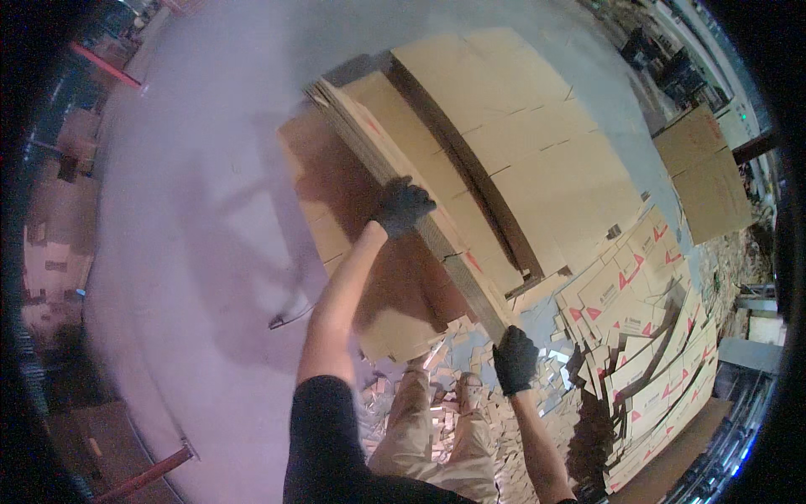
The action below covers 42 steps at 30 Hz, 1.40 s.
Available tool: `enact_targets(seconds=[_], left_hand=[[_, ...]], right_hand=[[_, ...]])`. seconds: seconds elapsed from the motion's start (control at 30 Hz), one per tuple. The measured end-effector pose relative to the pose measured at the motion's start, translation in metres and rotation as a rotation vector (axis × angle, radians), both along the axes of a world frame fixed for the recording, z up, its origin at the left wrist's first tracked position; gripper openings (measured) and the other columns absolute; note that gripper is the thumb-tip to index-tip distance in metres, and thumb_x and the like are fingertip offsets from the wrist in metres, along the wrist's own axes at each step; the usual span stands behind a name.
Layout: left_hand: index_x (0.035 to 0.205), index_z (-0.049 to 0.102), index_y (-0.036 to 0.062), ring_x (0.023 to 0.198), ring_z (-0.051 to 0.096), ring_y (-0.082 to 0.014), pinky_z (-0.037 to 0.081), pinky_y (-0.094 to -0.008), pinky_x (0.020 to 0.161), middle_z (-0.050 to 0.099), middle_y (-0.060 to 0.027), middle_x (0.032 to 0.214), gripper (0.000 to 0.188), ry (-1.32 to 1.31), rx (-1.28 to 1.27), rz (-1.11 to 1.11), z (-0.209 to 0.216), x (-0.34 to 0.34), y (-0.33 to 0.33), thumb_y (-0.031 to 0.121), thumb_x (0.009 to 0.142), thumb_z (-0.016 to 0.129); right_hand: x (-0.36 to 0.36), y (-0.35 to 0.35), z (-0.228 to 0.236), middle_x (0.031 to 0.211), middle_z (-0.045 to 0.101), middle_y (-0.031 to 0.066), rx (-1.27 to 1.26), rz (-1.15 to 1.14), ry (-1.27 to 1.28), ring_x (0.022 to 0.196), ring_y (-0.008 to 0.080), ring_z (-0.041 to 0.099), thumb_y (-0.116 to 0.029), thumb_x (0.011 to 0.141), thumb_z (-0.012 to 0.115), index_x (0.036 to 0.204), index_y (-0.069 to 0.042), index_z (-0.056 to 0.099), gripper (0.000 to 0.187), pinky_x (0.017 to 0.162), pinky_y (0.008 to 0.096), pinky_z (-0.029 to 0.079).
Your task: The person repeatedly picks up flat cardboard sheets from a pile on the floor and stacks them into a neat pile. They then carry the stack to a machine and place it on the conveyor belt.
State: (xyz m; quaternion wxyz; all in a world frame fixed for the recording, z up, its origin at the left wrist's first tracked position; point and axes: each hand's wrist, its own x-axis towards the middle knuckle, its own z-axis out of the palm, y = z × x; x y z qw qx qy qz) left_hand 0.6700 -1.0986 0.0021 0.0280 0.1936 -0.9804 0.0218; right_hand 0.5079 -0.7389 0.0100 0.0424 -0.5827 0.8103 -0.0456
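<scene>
A bundle of flat cardboard sheets (369, 149) is tilted up on edge in front of me, its long layered edge running from far left to near right. My left hand (405, 206), in a dark glove, is closed over the middle of that edge. At the near right end, my right hand (515, 361), also gloved, grips the bundle's corner; its fingertips are partly hidden. Just beyond the bundle lie wide stacks of plain brown cardboard (537, 118), split by a dark gap. More brown cardboard (390, 334) lies beneath and to the left of the bundle.
To the right, a leaning, fanned-out pile of cardboard (663, 336) carries red marks. Cardboard scraps (512, 437) litter the floor around my feet. A large brown sheet (703, 181) stands farther right, near machinery. Grey floor (193, 210) stretches left, with a red bar (105, 65) beyond.
</scene>
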Motion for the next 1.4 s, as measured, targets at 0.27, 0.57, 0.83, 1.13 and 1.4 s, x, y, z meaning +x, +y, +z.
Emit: enact_targets(seconds=[0.27, 0.57, 0.83, 1.13, 1.4], left_hand=[[0.111, 0.049, 0.0123, 0.104, 0.047, -0.0255, 0.035, -0.0395, 0.095, 0.049, -0.0095, 0.112, 0.032, 1.632, 1.599, 1.059, -0.078, -0.015, 0.087, 0.031, 0.091, 0.034], [0.136, 0.03, 0.0068, 0.123, 0.035, -0.0252, 0.03, -0.0388, 0.103, 0.035, -0.0078, 0.137, 0.056, 1.869, 2.025, 0.816, -0.167, -0.019, 0.1, 0.045, 0.094, 0.031], [0.135, 0.032, 0.0047, 0.122, 0.039, -0.0199, 0.035, -0.0361, 0.1, 0.04, -0.0077, 0.133, 0.053, 1.559, 2.05, 1.269, -0.216, 0.073, -0.021, 0.033, 0.092, 0.041], [0.105, 0.059, 0.0008, 0.098, 0.055, -0.0169, 0.042, -0.0309, 0.091, 0.059, -0.0069, 0.107, 0.025, 0.999, 1.29, 0.943, -0.297, 0.045, -0.006, 0.01, 0.082, 0.056], [0.101, 0.062, 0.0024, 0.094, 0.056, -0.0178, 0.044, -0.0314, 0.084, 0.061, -0.006, 0.099, 0.026, 0.813, 1.507, 1.031, -0.275, 0.04, -0.02, 0.015, 0.079, 0.061]], right_hand=[[-0.023, -0.057, 0.136, 0.07, 0.057, 0.0141, 0.123, -0.002, -0.282, 0.066, 0.0351, 0.056, -0.021, 0.068, 0.067, 0.085, -0.006, 0.052, 0.027, 0.06, 0.0437, 0.043], [-0.016, -0.076, 0.192, 0.083, 0.059, 0.0193, 0.322, -0.202, -0.48, 0.076, 0.037, 0.059, -0.029, 0.069, 0.071, 0.102, -0.002, 0.052, 0.046, 0.067, 0.0432, 0.047], [-0.115, -0.133, -0.124, 0.113, 0.057, 0.0184, 0.272, -0.454, -1.529, 0.095, 0.0202, 0.06, -0.024, 0.097, 0.036, 0.124, 0.002, 0.043, 0.038, 0.085, 0.0297, 0.049], [-0.127, -0.139, -0.215, 0.107, 0.06, 0.0168, 0.064, -0.341, -0.499, 0.102, 0.0301, 0.054, -0.044, 0.072, 0.068, 0.11, 0.0, 0.055, 0.059, 0.093, 0.0374, 0.039], [-0.02, -0.032, -0.218, 0.111, 0.057, 0.0163, -0.276, -0.903, -0.319, 0.1, 0.0294, 0.055, -0.022, 0.076, 0.069, 0.12, 0.0, 0.044, 0.056, 0.088, 0.0385, 0.042]])
